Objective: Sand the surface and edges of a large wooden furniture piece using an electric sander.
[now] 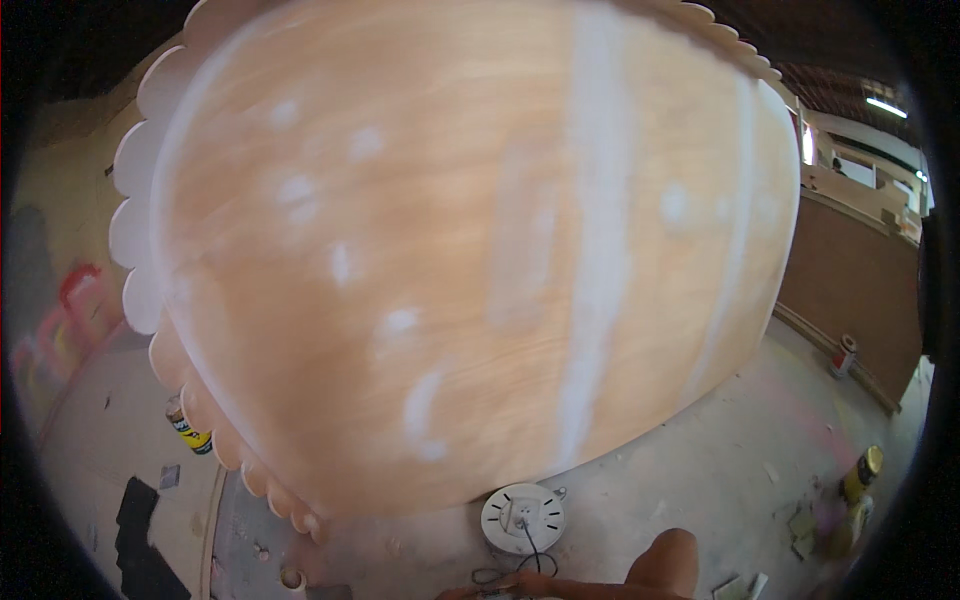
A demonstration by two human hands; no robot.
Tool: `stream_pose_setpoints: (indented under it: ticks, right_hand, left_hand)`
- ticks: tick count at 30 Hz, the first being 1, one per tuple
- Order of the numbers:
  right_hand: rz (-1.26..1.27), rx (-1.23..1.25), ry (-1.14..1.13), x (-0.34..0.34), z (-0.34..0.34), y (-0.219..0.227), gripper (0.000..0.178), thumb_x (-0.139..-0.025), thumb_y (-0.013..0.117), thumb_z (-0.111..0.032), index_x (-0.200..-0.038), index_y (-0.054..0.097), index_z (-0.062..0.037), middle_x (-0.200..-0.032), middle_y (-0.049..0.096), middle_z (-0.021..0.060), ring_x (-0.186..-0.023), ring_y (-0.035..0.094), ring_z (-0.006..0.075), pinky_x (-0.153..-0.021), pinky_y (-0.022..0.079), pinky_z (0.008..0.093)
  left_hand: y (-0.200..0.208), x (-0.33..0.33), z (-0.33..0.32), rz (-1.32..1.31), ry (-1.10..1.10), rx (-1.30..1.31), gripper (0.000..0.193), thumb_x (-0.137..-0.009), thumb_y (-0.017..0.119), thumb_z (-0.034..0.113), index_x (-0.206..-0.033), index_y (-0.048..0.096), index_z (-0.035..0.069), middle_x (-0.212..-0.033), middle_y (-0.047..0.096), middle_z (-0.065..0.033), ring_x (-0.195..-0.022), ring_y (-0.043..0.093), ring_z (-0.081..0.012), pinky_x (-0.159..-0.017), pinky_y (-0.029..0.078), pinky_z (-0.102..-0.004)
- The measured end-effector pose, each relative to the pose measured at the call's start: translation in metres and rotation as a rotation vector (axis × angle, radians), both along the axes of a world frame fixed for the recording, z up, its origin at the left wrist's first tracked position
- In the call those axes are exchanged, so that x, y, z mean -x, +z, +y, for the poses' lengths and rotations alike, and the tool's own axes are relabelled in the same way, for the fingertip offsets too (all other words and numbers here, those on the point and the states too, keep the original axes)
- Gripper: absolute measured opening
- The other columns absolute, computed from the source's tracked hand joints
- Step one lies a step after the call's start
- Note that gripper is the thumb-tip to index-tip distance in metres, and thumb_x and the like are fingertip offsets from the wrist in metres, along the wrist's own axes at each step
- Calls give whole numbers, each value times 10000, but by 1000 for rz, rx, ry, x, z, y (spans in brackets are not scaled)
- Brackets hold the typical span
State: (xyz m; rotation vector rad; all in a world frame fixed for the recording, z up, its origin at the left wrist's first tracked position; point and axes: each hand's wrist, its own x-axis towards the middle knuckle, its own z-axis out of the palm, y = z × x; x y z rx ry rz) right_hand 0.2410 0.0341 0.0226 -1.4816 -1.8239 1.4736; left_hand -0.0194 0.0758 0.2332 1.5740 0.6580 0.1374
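Note:
A big, light wood-coloured panel [450, 200] with a scalloped edge fills most of the view. White streaks and patches mark its surface. Low in the picture, a forearm that looks like my right one reaches leftward, ending in my right hand [505, 587] at the lower rim. Its fingers are mostly cut off, so I cannot make out their grip. Just above that hand, a round white slotted disc [508, 518] lies by the panel's bottom edge, with a dark cord looping from its middle. A bent bare limb [667, 562] rises beside the forearm. My left hand does not show.
A yellow-and-black can [188, 426] stands left of the panel, near a black patch [145, 540]. At right are a yellow-topped can [864, 470], a red-and-white can [845, 355] and a brown board [850, 285]. Scraps lie on the dusty floor [690, 470].

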Motion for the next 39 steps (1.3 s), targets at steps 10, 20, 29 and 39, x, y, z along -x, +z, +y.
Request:
stream_pose_setpoints:
  ticks: [10,20,29,39]
  right_hand:
    - [63,-92,-117,19,-21,31,343,-996,627,-322,-1229,694,-79,-1108,717,137,-1027,665,277,-926,503,411]
    - [69,-160,-215,31,-23,41,330,-964,648,-318,-1206,716,-104,-1080,732,157,-957,689,326,-866,532,443]
    - [27,-312,-317,43,-36,71,307,-931,680,-314,-1149,745,-108,-1040,750,167,-890,713,334,-807,557,445]
    - [273,-164,-62,26,-15,-23,303,-1016,650,-213,-1279,677,-66,-1278,682,87,-1213,615,202,-1082,436,357]
  left_hand:
    - [-60,-2,-11,2,151,88,321,-1029,544,149,-1295,692,49,-1129,741,-128,-1026,667,-215,-901,533,-326]
    - [-78,-7,-8,46,151,99,328,-1033,548,175,-1313,684,71,-1168,728,-137,-1064,661,-227,-928,525,-340]
    - [-92,-1,-8,63,140,97,335,-1037,552,197,-1329,677,91,-1203,717,-144,-1097,656,-237,-952,517,-354]
    - [-95,1,-7,79,140,80,344,-1041,556,223,-1347,669,113,-1241,705,-153,-1135,650,-248,-980,509,-368]
